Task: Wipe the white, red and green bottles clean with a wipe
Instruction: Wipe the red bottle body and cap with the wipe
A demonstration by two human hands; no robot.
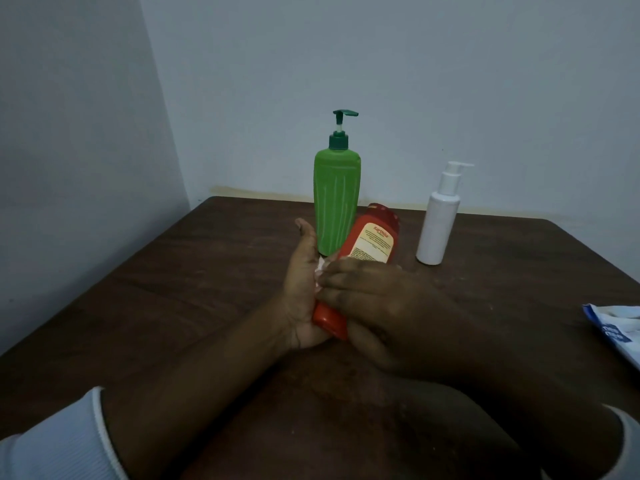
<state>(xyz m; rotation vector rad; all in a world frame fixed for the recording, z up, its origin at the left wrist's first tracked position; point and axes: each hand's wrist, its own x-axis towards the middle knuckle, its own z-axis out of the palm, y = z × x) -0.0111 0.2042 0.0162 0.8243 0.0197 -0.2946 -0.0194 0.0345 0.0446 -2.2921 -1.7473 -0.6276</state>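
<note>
Left hand (300, 292) grips red bottle (375, 239) (tilted), wipe (319, 270) pressed

Head-worn camera looks forward and down, close over the table (173, 271), toward the wall (415, 81)

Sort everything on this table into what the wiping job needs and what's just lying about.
Job: red bottle, held in the left hand; wipe, held by the right hand; green pump bottle; white pump bottle.
Lying about: blue-and-white packet at the right edge of the table.
</note>
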